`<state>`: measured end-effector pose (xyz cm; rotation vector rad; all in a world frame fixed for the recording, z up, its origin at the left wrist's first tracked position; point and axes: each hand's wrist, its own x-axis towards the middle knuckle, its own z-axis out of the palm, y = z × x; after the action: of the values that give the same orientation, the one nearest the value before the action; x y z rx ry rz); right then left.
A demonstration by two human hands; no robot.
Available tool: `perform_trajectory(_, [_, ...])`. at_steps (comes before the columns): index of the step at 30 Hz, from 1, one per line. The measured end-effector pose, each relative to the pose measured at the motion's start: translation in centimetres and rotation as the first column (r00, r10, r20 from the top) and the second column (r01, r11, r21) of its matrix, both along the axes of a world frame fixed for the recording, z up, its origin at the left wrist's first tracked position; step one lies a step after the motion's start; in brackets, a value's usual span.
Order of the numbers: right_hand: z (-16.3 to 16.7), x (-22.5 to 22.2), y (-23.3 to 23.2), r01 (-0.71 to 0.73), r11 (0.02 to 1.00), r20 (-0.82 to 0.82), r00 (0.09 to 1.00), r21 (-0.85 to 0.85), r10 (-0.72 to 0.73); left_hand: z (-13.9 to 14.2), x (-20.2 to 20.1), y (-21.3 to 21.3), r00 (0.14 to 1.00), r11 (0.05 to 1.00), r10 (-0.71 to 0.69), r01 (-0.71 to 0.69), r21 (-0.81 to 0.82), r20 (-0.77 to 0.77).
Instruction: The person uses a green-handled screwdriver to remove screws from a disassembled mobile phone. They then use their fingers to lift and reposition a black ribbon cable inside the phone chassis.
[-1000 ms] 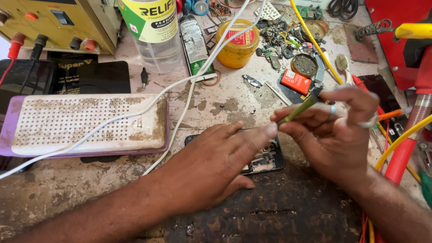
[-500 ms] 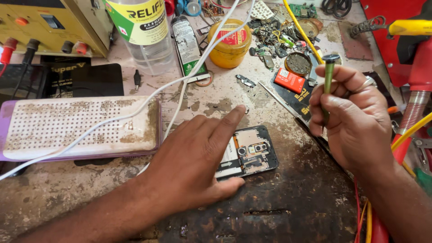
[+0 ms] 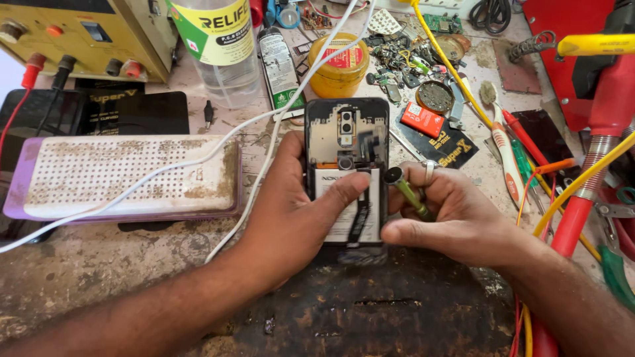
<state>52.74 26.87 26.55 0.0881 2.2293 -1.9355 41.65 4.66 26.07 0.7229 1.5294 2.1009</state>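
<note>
One opened phone [image 3: 346, 149] lies on the counter [image 3: 119, 264], gripped by the left hand [image 3: 291, 211], forefinger across its battery. The right hand [image 3: 456, 221] clasps one green-handled screwdriver [image 3: 407, 192] just beside it.

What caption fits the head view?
Left hand steadies an opened phone; right hand holds a green screwdriver.

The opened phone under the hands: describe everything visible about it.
The phone lies face down on the worn workbench with its back cover off. A dark frame surrounds a pale metal shield and camera parts in the upper half; below sits a white-labelled battery crossed by a black flat cable. The left hand grips its left edge, a finger pressing on the battery. The right hand, holding a green-handled screwdriver, rests against its right side.
</note>
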Motion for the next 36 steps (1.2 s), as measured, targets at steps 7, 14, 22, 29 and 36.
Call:
perform_trajectory(7, [-0.1, 0.1, 2.2, 0.196, 0.977, -0.021, 0.980, -0.082, -0.199, 0.9, -0.9, -1.1, 0.983, 0.998, 0.057, -0.058, -0.001, -0.175])
perform_trajectory(14, [0.7, -0.6, 1.9, -0.048, 0.981, 0.081, 0.996, 0.187, 0.033, 0.6, -1.6, -3.3, 0.215, 0.943, -0.209, -0.214, -0.255, -0.954])
perform_trajectory(22, [0.6, -1.1, 0.0, 0.042, 0.965, 0.084, 0.994, 0.259, -0.066, -0.2, -2.3, -3.1, 0.254, 0.881, -0.438, -0.067, -0.468, -0.862])
perform_trajectory(29, [0.5, -0.8, 1.5, 0.260, 0.880, -0.134, 0.965, 0.397, -0.224, 0.7, -2.1, -3.1, 0.229, 0.834, -0.503, -0.127, -0.538, -0.834])
perform_trajectory(36, [0.6, -1.8, 2.0, 0.380, 0.781, -0.313, 0.917, 0.496, -0.248, 0.1, -2.5, -3.1, 0.101, 0.860, -0.439, -0.242, -0.450, -0.893])
